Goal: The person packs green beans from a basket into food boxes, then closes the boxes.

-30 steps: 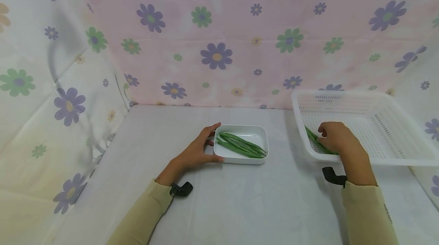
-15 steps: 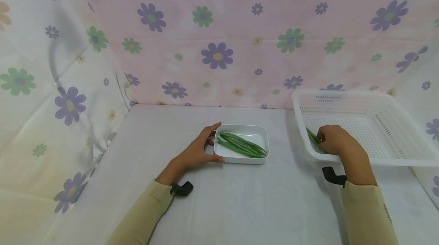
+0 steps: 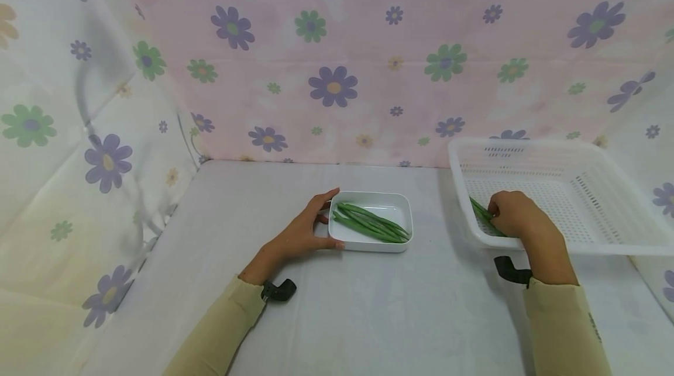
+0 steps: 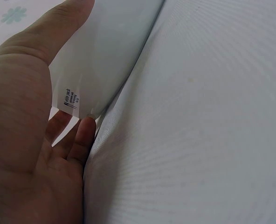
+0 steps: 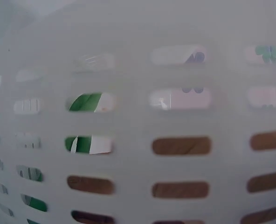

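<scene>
Slightly lowered and drawn in, the right hand [image 3: 518, 212] now sits lower over the beans than it did a second ago, and their exposed tips have shifted a little with it; the left hand [image 3: 302, 235] and everything else have kept their places. I judge this to be a hold being worked onto the beans, with no lift made so far.

Largest is the white worktop [image 3: 400, 306]. On it, filling the far right corner, stands the white slotted basket [image 3: 605, 247]. Much smaller, the white dish [image 3: 374, 247] lies near the far edge, about midway between the left and right edges, well apart from the basket.

At the dish's left end, the left hand is partly spread, thumb along the near wall and fingers bent about the end, steadying it. The right hand reaches over the basket's near rim with its fingers curled down; its fingertips are hidden, so I cannot tell whether they pinch anything.

Smallest are the green beans: one bundle [image 3: 371, 224] slants across the dish toward its near right corner, and the other beans [image 3: 481, 212] lie in the basket's near left corner, partly under the right hand.
</scene>
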A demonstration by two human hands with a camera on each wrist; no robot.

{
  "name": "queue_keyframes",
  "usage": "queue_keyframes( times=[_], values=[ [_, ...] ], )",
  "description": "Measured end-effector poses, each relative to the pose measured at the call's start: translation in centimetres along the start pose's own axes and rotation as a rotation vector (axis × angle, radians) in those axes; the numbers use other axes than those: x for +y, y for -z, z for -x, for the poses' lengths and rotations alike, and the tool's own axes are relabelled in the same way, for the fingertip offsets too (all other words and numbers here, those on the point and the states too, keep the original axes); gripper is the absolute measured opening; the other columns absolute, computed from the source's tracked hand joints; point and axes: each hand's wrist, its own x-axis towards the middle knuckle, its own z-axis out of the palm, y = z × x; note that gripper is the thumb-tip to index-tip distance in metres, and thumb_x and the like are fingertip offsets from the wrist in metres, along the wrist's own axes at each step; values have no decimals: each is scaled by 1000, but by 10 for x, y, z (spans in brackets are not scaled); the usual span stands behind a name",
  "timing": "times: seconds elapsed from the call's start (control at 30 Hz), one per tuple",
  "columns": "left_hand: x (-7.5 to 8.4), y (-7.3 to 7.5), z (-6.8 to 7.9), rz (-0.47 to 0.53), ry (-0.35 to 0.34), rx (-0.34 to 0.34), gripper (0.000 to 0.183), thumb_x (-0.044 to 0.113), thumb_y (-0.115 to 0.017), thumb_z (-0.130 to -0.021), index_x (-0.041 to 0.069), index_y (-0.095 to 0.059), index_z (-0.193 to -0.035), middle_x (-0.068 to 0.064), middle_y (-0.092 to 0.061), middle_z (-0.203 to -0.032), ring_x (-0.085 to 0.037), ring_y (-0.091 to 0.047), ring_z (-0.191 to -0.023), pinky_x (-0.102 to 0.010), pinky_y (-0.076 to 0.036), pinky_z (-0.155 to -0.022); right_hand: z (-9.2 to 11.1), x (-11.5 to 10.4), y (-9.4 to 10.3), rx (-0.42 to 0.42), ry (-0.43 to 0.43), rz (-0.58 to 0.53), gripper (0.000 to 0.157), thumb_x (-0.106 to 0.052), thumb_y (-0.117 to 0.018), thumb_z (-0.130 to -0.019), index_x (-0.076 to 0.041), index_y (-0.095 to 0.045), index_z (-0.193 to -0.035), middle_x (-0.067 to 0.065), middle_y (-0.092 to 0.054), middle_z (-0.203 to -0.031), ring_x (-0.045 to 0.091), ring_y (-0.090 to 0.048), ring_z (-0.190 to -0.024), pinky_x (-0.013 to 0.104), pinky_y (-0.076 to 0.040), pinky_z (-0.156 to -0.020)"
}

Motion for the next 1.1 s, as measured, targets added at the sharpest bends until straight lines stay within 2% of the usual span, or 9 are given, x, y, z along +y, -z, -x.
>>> queue_keyframes(
  times=[0.63,0.77,0.97,1.1],
  values=[
    [1,0,0,2,25,3,120,41,-96,-80,29,-19,-171,1,-40,-160,-18,-58,-122,-42,-49,-108,7,-2,11,81,10,-4,26,1,-61,-90,14,-70,-111,28,-71,-103,42,-66,-93,62,-53,-84],
    [1,0,1,6,35,2,120,42,-96,-79,35,-19,-170,3,-40,-160,-17,-58,-122,-43,-49,-109,11,-3,15,100,-1,-12,25,0,-61,-92,13,-69,-112,29,-70,-103,43,-65,-93,62,-53,-83],
    [0,0,0,1,36,-3,119,44,-95,-79,46,-16,-168,5,-40,-160,-16,-58,-123,-42,-48,-109,18,-6,22,163,30,-25,24,0,-60,-95,15,-68,-113,29,-70,-101,44,-65,-94,62,-53,-83],
    [-1,0,0,2,18,-2,120,43,-96,-80,37,-17,-170,4,-39,-160,-17,-58,-125,-42,-49,-109,24,-11,26,202,52,-42,26,1,-58,-97,16,-67,-116,29,-69,-103,45,-65,-96,62,-53,-83]
  ],
)
